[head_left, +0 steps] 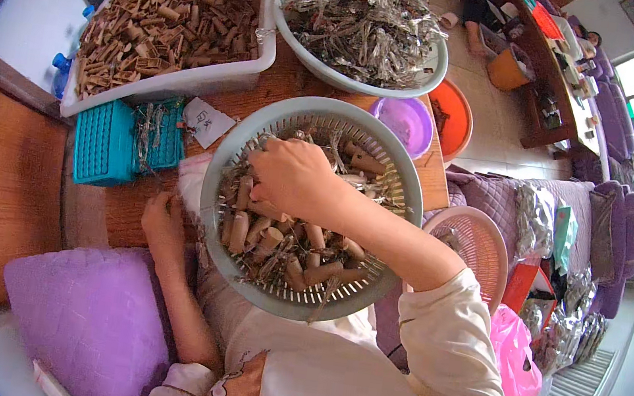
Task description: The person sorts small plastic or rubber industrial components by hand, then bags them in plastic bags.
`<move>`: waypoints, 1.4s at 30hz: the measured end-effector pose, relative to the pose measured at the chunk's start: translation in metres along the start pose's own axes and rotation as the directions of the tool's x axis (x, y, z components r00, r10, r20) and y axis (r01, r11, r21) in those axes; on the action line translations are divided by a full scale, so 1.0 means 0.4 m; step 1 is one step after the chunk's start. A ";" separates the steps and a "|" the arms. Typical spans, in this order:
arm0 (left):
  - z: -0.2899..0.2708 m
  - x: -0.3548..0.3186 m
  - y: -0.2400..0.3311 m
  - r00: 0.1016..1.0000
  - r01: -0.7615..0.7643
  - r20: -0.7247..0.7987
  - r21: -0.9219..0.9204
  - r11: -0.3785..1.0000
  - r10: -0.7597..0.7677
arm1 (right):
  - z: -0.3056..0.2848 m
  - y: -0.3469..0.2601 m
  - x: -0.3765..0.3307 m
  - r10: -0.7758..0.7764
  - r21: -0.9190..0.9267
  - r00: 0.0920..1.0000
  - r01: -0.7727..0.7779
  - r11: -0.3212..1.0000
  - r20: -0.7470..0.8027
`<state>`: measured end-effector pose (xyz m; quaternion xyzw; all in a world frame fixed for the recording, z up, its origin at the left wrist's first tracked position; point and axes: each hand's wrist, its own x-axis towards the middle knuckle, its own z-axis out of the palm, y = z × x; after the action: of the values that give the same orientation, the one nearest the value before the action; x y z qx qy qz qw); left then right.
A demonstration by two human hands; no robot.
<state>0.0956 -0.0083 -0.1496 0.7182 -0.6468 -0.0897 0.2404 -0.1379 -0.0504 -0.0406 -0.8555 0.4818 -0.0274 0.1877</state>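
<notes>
A grey-green slotted plastic basket (324, 111) sits in front of me, filled with short brown cardboard tubes (269, 241) and bundles of thin, shiny wire-like strands. My right hand (292, 172) reaches down into its far left part, fingers curled among the contents; what they grip is hidden. Left of the basket, at the table's near edge, my left hand (162, 218) is loosely closed, and I cannot make out anything in it. Close beyond it stands a teal plastic basket (105, 146) with a bundle of silvery strands (150, 136) lying on it.
A white tub (266, 51) heaped with brown cardboard pieces stands far left. Beside it is a pale basin (363, 88) piled with shiny strands. Purple (405, 125) and orange (455, 120) bowls are at the right, above a pink basket (481, 228). A purple cushion (85, 320) lies left.
</notes>
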 end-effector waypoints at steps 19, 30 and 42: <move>-0.134 -0.004 0.041 0.959 0.261 0.194 -0.892 0.368 -0.208 | -0.176 0.176 -0.258 -0.304 0.974 0.949 -0.018 0.227 0.089; -0.215 -0.027 0.245 0.933 0.305 0.287 -0.951 -0.057 0.217 | -0.078 0.164 -0.283 0.075 0.961 0.959 0.268 0.070 -0.273; -0.156 -0.081 0.412 0.741 0.548 0.465 -0.836 -0.037 0.485 | -0.062 -0.018 -0.222 0.252 0.960 0.929 0.280 -0.001 -0.271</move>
<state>-0.0277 0.0297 -0.0253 0.2386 -0.3869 -0.7827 0.4250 -0.1850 0.0198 -0.0031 -0.4499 0.3351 -0.5222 0.6423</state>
